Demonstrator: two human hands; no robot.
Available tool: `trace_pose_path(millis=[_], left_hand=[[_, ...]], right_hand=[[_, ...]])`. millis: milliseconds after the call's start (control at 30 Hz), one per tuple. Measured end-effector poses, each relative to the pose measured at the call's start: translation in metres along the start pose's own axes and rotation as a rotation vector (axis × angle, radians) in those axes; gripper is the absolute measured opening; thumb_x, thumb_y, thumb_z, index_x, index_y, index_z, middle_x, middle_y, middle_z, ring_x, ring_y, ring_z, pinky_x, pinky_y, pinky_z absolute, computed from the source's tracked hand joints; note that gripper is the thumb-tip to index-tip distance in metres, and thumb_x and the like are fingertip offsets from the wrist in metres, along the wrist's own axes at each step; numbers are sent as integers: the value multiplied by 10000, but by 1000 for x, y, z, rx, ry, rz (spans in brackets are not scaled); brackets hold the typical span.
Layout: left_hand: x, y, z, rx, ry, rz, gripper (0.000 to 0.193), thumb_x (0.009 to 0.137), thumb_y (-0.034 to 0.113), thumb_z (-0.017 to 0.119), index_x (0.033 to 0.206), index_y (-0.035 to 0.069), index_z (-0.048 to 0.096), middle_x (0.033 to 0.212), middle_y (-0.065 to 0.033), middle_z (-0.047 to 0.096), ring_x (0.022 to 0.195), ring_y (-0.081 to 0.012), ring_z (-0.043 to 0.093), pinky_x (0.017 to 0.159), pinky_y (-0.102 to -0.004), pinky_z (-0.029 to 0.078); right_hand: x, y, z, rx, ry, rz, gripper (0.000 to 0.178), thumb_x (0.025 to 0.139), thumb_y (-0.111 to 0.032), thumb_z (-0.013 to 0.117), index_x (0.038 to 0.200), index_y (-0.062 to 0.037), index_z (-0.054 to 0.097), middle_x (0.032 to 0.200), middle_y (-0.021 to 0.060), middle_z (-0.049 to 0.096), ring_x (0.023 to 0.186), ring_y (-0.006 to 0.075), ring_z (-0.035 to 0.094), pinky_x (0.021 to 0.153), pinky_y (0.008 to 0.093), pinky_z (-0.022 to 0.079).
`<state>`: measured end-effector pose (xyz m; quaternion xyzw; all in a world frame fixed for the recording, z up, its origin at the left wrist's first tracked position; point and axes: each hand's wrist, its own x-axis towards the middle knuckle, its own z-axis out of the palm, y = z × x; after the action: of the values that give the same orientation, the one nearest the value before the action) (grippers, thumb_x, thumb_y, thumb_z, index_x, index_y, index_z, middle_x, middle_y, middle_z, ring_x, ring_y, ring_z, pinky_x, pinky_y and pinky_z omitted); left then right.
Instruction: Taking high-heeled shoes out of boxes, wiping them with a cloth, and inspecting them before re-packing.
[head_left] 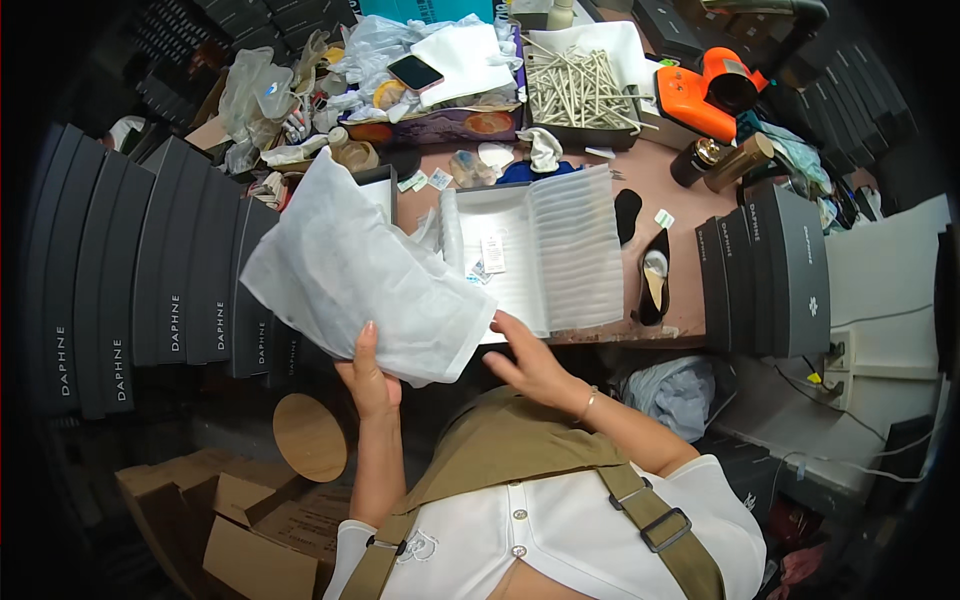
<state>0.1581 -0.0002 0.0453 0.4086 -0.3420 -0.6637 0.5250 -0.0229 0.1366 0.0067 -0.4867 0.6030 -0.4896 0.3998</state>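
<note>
A white, soft fabric bag (365, 270) is held up in front of me, tilted over the near left of the table. My left hand (372, 378) grips its lower edge, thumb in front and the other fingers mostly behind. What is inside the bag, if anything, is hidden. Beside the bag's right corner is my right hand (532, 362), its fingers apart; I cannot tell whether they touch the fabric. Just beyond lies an open box lined in white (510, 215), with a small tag (492, 253) and a sheet of ribbed clear air cushioning (582, 245) folded out over its right side.
A black flat shoe (653, 285) lies right of the box. Dark shoe boxes stand upright at left (155, 255) and right (765, 270). Behind are a tray of pale sticks (580, 85), a phone (415, 72) on heaped wrapping and an orange device (700, 100). Cardboard boxes (265, 540) are below left.
</note>
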Motion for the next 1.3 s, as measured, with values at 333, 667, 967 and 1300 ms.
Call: trace_pose_path(millis=[333,667,967,1300], left_hand=[[-31,-97,62,889,-870,258,769,760,38,691,1414,5,288,1146,-246,543,1008,-342,588,862,-362,491],[20,-153,-108,55,-25,-1220,315,883,288,659,1090,64,580,973,-66,598,847,-122,580,709,-277,506],[32,-88,3,761,-708,193,133,786,51,694,895,6,634,1222,-156,566,1137,-293,554,933,-367,443],[55,-91,21,916,-1117,230,337,838,130,649,1130,-22,576,1304,-207,510,1220,-368,480,986,-390,419]], right_hand=[[46,-1,-85,935,356,198,558,877,-247,629,1313,13,395,1217,120,541,1087,228,564,919,349,473],[82,143,1,-722,-46,159,672,742,-294,738,1319,-82,468,1319,188,450,1170,319,477,971,428,415],[85,178,-12,-551,-150,237,564,774,-289,685,1269,-76,519,1169,221,560,1092,362,539,906,451,446],[86,141,13,-564,172,-127,400,818,-215,645,1162,-18,585,1075,218,605,967,339,619,795,420,502]])
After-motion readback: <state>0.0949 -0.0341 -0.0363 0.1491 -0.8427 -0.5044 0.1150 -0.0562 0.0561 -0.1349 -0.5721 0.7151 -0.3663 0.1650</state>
